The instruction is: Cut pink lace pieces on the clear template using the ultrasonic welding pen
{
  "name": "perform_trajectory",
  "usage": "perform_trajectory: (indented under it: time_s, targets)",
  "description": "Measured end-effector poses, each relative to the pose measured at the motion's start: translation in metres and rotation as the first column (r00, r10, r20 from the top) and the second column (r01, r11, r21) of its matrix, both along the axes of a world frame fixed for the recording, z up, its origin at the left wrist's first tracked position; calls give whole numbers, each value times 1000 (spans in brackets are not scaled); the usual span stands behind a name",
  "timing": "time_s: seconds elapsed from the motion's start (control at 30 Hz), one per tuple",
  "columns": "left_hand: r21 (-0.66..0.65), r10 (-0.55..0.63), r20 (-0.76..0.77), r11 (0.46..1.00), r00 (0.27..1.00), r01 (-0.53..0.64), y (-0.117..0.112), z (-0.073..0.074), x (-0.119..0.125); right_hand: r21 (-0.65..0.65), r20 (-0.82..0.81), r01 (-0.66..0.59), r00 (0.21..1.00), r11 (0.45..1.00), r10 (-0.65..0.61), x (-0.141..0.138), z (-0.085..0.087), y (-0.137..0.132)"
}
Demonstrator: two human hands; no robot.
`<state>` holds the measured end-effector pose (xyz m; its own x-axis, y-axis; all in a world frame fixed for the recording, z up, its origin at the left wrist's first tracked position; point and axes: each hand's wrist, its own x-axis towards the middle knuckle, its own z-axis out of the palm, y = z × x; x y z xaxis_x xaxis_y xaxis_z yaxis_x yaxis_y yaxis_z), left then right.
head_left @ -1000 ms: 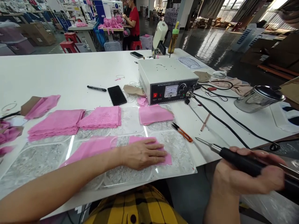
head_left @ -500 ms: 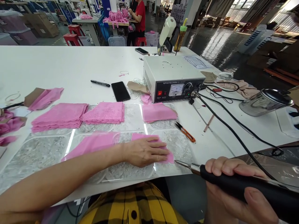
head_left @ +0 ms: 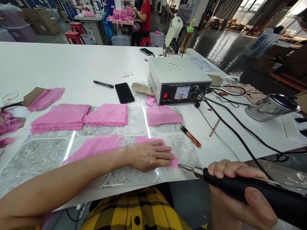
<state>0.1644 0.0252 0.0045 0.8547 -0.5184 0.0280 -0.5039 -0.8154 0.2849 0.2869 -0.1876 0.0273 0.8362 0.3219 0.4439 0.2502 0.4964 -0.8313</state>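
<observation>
My left hand (head_left: 148,155) lies flat, fingers stretched out, pressing a strip of pink fabric (head_left: 96,147) onto a clear plastic sheet (head_left: 35,159) on the white table. My right hand (head_left: 240,195) is closed around the black handle of a hand-held welding tool (head_left: 240,187). Its metal tip (head_left: 183,166) touches the right end of the pink strip beside my left fingertips. A black cable (head_left: 235,134) runs from the tool to a white control box (head_left: 178,80) with a dial and a red switch.
Stacks of pink fabric pieces (head_left: 59,117) (head_left: 107,115) (head_left: 163,115) lie behind the strip. Orange snips (head_left: 190,135), a black phone (head_left: 124,92), a pen (head_left: 103,84) and a steel pot (head_left: 271,107) sit on the table. A person in red works at a far table (head_left: 144,16).
My right hand brought the tool from the right down to the left, so its tip now meets the strip's right end. My left hand has stayed flat on the fabric.
</observation>
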Motion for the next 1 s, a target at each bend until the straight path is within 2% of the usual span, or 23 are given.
perform_trajectory:
  time_s: [0.37, 0.6, 0.77, 0.87, 1.0]
  targets:
    - [-56, 8, 100, 998, 995, -2, 0, -4, -2, 9, 23, -14, 1000, 1000, 14, 1, 3, 5]
    - [-26, -3, 107, 1000, 994, 6, 0, -2, -1, 11, 5, -38, 999, 999, 38, 2, 4, 6]
    - [-74, 10, 96, 997, 995, -3, -1, -2, -1, -8, -31, 40, 999, 999, -40, 3, 12, 1]
    - [-103, 32, 80, 994, 996, -23, -2, 1, 0, -19, -64, 40, 997, 999, -41, 4, 20, -4]
    - [-139, 65, 78, 989, 995, -54, 2, 13, -5, -35, -113, -40, 993, 999, 36, 7, 23, -12]
